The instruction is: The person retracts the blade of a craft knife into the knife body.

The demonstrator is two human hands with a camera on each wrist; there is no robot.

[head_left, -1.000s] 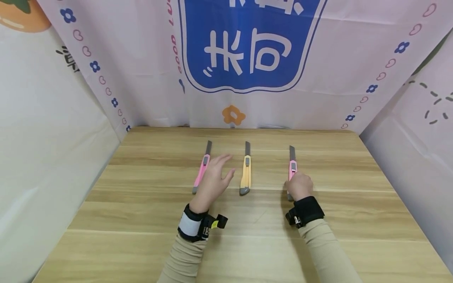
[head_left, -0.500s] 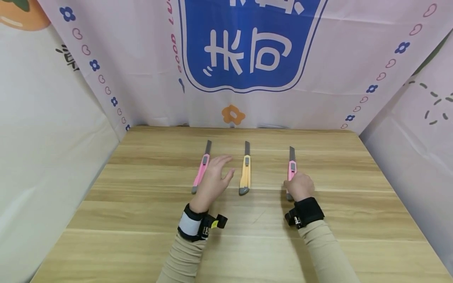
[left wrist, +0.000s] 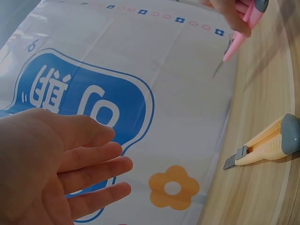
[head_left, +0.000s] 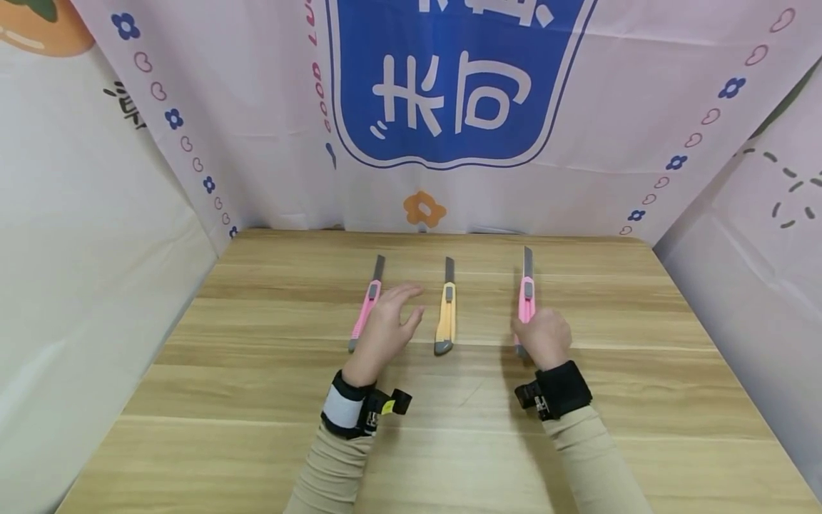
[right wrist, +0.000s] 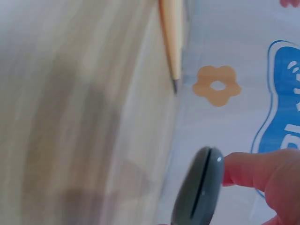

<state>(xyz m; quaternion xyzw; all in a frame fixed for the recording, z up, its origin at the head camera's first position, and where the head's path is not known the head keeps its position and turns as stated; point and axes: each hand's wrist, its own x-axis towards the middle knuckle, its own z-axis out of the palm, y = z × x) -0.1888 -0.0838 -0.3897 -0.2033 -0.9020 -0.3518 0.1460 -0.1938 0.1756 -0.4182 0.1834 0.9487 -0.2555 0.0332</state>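
My right hand (head_left: 544, 337) pinches the lower part of a pink utility knife (head_left: 526, 296), its grey blade pointing away from me. In the left wrist view that knife sits slightly above the table, casting a shadow. Its grey end cap (right wrist: 199, 187) fills the bottom of the right wrist view. A yellow utility knife (head_left: 446, 314) lies in the middle with its blade out. Farther left lies another pink utility knife (head_left: 367, 307), its handle partly behind my left hand (head_left: 385, 328). That hand's fingers are extended, hold nothing, and point toward the yellow knife.
The wooden table (head_left: 270, 400) ends at the back against a white printed cloth (head_left: 276, 178) with a blue emblem. Similar cloths hang at the left and right sides.
The right pink utility knife has lifted off the table and shifted slightly away and left, gripped by my right hand. My left hand and the other two knives stay put.
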